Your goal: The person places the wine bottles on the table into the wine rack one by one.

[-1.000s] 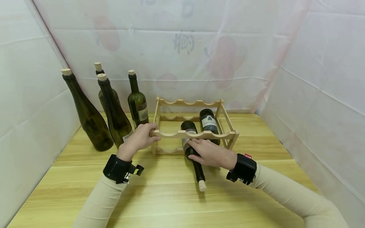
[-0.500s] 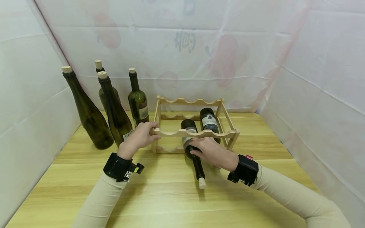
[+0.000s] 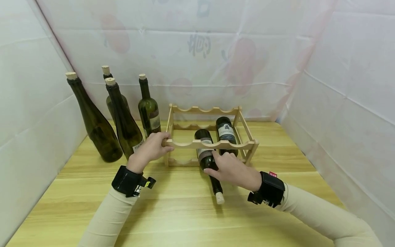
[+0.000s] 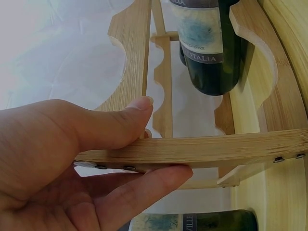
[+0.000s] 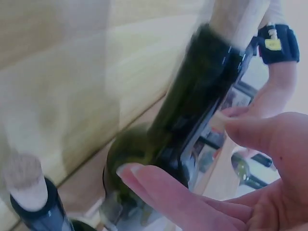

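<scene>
A wooden wine rack (image 3: 209,145) stands on the table. My left hand (image 3: 151,151) grips its front left corner; the left wrist view shows the thumb (image 4: 127,122) above the wooden bar and the fingers (image 4: 149,190) below. A dark green corked wine bottle (image 3: 206,155) lies tilted through the rack's front, base inside, cork (image 3: 219,198) toward me. My right hand (image 3: 232,169) holds it around the shoulder and neck; fingertips (image 5: 132,173) lie against the glass in the right wrist view. Another wine bottle (image 3: 226,132) lies beside it at the rack's right.
At the left several corked green bottles stand upright, among them a tall one (image 3: 98,133) and a shorter labelled one (image 3: 149,113) near the rack. White sheets (image 3: 348,85) enclose the wooden table (image 3: 172,219) at the back and sides.
My right hand has shifted slightly right and its wrist has dropped a little. The held bottle has moved a little, its cork end slightly right. My left hand stays on the rack.
</scene>
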Demonstrator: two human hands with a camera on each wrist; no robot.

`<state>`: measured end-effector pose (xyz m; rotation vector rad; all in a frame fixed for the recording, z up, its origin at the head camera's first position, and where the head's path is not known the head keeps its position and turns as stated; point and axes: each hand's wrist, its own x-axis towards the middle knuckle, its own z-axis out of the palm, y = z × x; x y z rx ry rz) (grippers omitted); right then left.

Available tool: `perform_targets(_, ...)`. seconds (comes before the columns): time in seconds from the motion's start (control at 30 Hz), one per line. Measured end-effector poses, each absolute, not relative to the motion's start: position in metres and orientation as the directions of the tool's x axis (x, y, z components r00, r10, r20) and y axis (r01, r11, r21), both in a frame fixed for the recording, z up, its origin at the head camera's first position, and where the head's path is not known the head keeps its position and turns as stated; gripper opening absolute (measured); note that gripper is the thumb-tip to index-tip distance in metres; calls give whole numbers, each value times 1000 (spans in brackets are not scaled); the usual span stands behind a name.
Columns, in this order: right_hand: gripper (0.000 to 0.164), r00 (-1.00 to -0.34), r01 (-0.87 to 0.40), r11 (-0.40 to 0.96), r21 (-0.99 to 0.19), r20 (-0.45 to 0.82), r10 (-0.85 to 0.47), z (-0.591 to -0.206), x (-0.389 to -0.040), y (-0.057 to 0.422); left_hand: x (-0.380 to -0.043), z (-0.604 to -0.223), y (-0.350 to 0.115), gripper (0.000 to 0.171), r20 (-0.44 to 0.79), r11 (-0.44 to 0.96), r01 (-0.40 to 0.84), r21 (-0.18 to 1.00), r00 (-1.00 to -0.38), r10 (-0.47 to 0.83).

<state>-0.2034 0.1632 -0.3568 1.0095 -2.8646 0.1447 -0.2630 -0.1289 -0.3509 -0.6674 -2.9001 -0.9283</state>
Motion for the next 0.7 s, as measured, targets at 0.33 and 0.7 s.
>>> perform_targets(0.33,38,-721,-654,708,-267,-66,-690,-359,-198,157,-264,-352,-129,23,148,735,403,545,-909,389)
perform_targets(0.7,19,-708,-625,665,-408,-60,-703,-358,-203,160,-264,-351,-129,23,143,739,396,545,-912,384)
